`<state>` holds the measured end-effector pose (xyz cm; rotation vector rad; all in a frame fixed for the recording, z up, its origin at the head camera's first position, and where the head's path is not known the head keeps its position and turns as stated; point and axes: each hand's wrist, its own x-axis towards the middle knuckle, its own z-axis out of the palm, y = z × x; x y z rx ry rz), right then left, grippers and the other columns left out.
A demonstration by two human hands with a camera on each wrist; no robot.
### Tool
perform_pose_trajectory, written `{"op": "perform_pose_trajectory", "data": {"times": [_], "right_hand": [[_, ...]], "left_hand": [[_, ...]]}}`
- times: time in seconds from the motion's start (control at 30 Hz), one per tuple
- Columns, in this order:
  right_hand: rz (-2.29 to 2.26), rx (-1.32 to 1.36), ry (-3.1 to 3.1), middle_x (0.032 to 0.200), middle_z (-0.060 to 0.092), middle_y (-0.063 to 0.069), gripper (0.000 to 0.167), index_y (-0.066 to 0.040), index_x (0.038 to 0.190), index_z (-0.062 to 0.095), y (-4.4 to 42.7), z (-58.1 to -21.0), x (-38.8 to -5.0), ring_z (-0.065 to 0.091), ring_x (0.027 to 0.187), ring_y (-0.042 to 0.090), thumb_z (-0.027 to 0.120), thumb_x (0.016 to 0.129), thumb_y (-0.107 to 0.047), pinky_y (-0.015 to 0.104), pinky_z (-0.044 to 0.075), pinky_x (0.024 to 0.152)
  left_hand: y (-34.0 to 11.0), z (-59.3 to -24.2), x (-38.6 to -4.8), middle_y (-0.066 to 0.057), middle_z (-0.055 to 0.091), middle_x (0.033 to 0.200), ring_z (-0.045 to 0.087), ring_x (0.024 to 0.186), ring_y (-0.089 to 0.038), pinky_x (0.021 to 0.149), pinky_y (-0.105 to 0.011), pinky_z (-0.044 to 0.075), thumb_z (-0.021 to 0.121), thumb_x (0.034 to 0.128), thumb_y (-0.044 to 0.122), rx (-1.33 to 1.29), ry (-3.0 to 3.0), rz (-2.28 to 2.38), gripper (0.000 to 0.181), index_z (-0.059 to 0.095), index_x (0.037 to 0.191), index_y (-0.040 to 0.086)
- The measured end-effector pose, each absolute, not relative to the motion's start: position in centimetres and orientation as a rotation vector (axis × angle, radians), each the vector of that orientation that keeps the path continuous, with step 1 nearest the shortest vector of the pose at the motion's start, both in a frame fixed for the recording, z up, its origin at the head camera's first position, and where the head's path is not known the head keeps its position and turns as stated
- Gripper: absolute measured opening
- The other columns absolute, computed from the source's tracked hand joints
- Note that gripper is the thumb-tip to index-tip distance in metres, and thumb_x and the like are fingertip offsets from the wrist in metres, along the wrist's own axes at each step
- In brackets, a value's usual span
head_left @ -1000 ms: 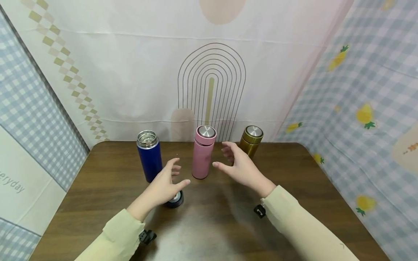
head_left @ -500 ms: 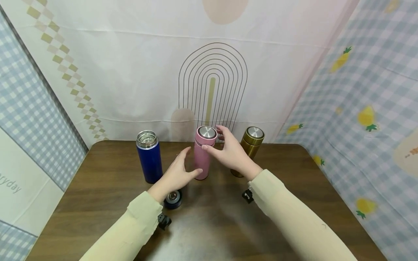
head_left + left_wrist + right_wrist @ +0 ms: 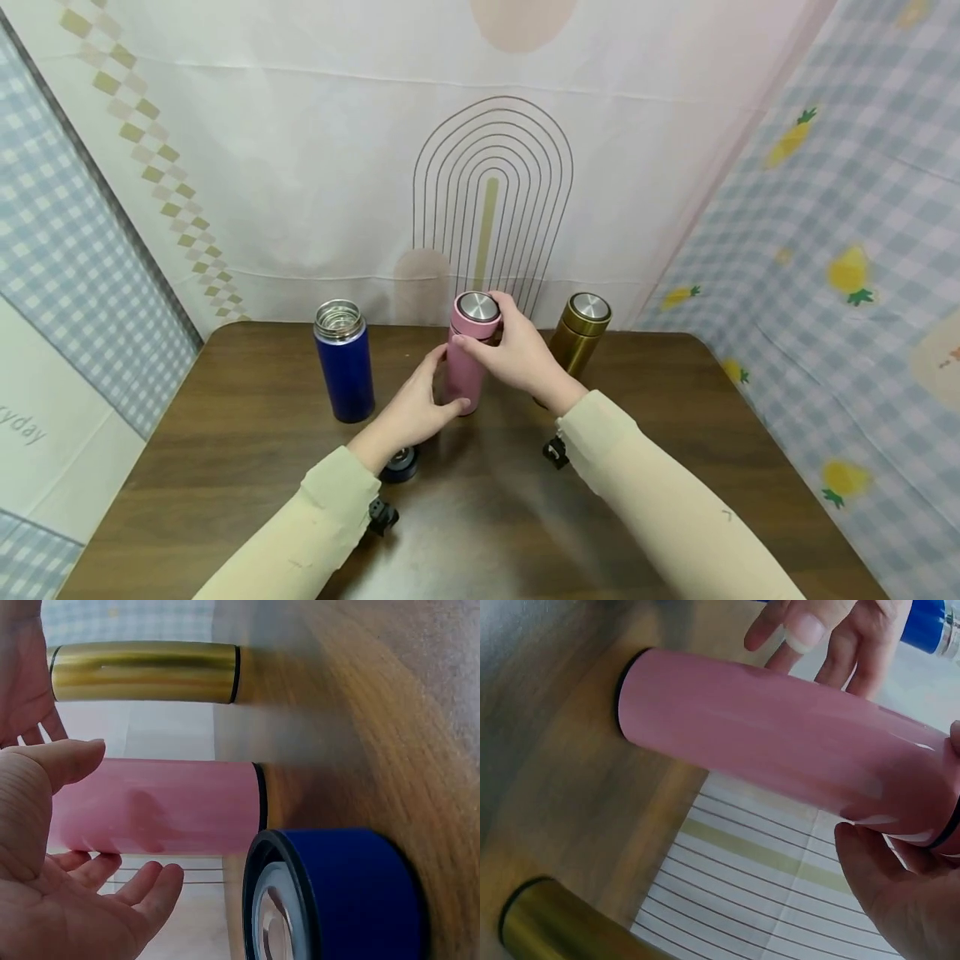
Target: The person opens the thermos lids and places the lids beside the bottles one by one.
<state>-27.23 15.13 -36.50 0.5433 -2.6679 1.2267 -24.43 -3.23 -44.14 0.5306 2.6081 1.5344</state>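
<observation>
A pink bottle (image 3: 465, 375) is standing upright just below the centre of the head view, on a brown table (image 3: 487, 533). A person's right hand (image 3: 517, 350) is curling thumb and fingers around its capped top. The left hand (image 3: 411, 410) is reaching around its body, fingers and thumb spread. An uncapped blue bottle (image 3: 345, 375) is standing to the left, a gold bottle (image 3: 576, 337) is standing to the right, and a dark blue lid (image 3: 401, 468) is lying lower left of centre.
</observation>
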Motion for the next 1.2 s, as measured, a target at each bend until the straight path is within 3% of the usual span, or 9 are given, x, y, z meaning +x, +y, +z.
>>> {"op": "perform_pose_trajectory", "data": {"times": [0.27, 0.43, 0.67, 0.87, 1.03, 1.2], "right_hand": [[1.268, 0.562, -2.608, 0.113, 0.059, -0.003, 0.070, -0.015, 0.134, 0.042, 15.1, -35.7, -24.9, 0.060, 0.095, 0.010, 0.078, 0.080, -0.041, 0.029, 0.051, 0.080], [1.373, 0.639, -2.563, 0.114, 0.058, -0.002, 0.069, -0.017, 0.133, 0.042, 15.3, -33.6, -22.2, 0.060, 0.096, 0.012, 0.078, 0.079, -0.043, 0.031, 0.051, 0.082], [1.232, 0.832, -2.588, 0.117, 0.057, -0.005, 0.066, -0.029, 0.139, 0.039, 16.9, -31.0, -18.9, 0.059, 0.095, 0.011, 0.072, 0.084, -0.044, 0.033, 0.051, 0.079], [1.213, 0.631, -2.683, 0.097, 0.062, -0.006, 0.032, -0.031, 0.113, 0.057, 16.4, -32.8, -18.8, 0.058, 0.078, 0.014, 0.057, 0.091, -0.054, 0.034, 0.051, 0.063], [1.299, 0.361, -2.759, 0.091, 0.063, -0.005, 0.034, -0.030, 0.098, 0.059, 15.3, -34.5, -19.0, 0.059, 0.077, 0.017, 0.051, 0.090, -0.062, 0.036, 0.050, 0.063], [1.200, 0.316, -2.790, 0.087, 0.064, -0.008, 0.026, -0.032, 0.093, 0.059, 14.4, -35.2, -18.6, 0.059, 0.076, 0.014, 0.052, 0.091, -0.057, 0.035, 0.048, 0.063]], "left_hand": [[-2.7, -43.8, -23.3, -0.010, 0.042, 0.143, 0.047, 0.127, -0.024, 0.104, -0.044, 0.037, 0.078, 0.0823, 0.026, 0.571, 2.659, 1.592, 0.088, 0.024, 0.150, 0.011], [-2.9, -42.9, -22.2, -0.002, 0.051, 0.127, 0.054, 0.109, -0.017, 0.094, -0.040, 0.045, 0.082, 0.0766, 0.029, 0.669, 2.794, 1.631, 0.083, 0.033, 0.143, 0.018], [-5.0, -40.0, -18.6, 0.008, 0.055, 0.112, 0.053, 0.094, -0.011, 0.082, -0.036, 0.047, 0.082, 0.0661, 0.027, 0.837, 3.043, 1.324, 0.074, 0.047, 0.131, 0.025], [-5.7, -39.3, -16.4, -0.001, 0.058, 0.100, 0.055, 0.085, -0.021, 0.072, -0.039, 0.045, 0.083, 0.0606, 0.039, 0.817, 3.384, 0.840, 0.079, 0.050, 0.129, 0.018], [-5.2, -40.4, -15.3, -0.009, 0.058, 0.094, 0.059, 0.081, -0.027, 0.069, -0.042, 0.047, 0.086, 0.0601, 0.050, 0.716, 3.449, 0.732, 0.085, 0.048, 0.126, 0.011], [-5.4, -41.2, -14.8, 0.002, 0.055, 0.084, 0.056, 0.071, -0.017, 0.059, -0.036, 0.046, 0.079, 0.0612, 0.044, 0.736, 3.372, 0.744, 0.066, 0.050, 0.113, 0.015]]}}
